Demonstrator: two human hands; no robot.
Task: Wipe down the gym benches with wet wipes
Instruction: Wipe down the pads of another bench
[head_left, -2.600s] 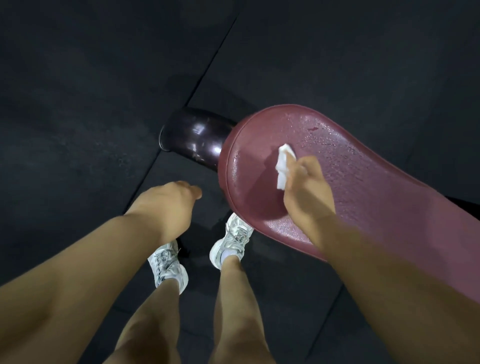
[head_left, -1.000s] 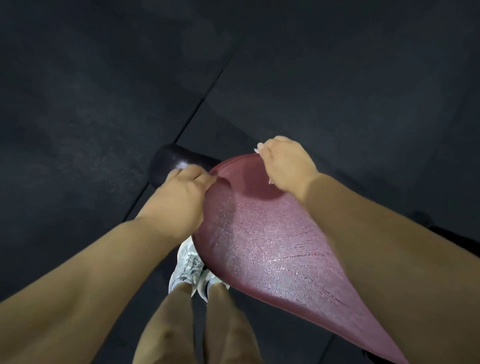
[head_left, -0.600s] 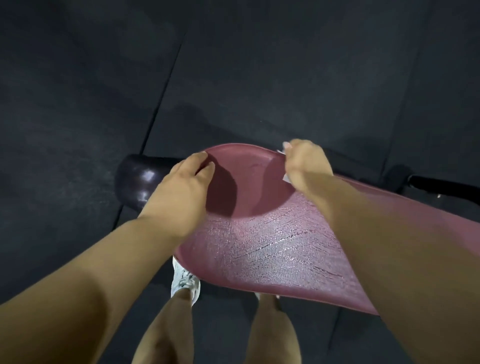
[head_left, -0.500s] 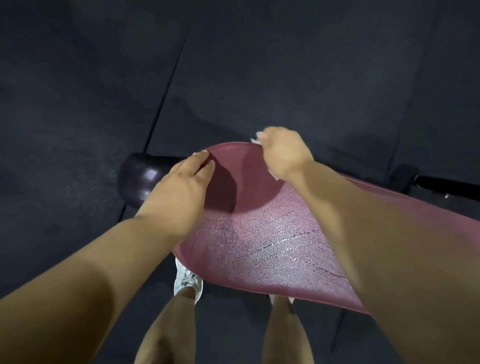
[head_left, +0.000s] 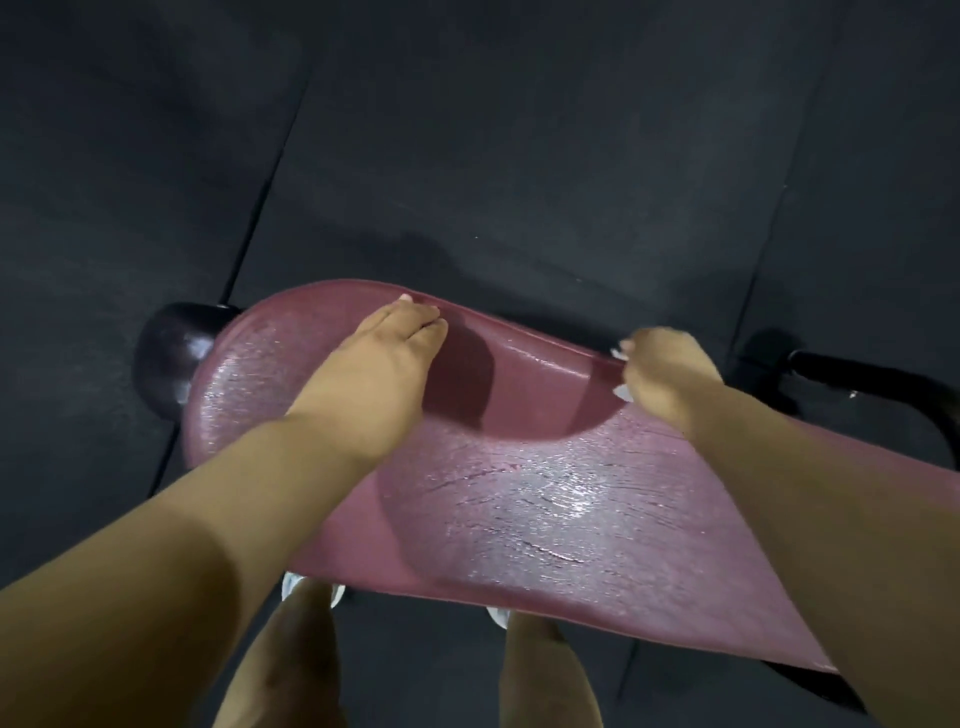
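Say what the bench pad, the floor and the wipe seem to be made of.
Bench pad: maroon vinyl or similar upholstery, glossy, with wet streaks and fine cracks. Floor: likely matte black rubber tiles, seams visible. Wipe: thin white fabric or paper, mostly hidden in the right hand.

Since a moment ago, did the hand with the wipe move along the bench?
Yes. The right hand, gripping the wipe, has slid rightward along the far edge of the bench, away from its rounded end by the roller.
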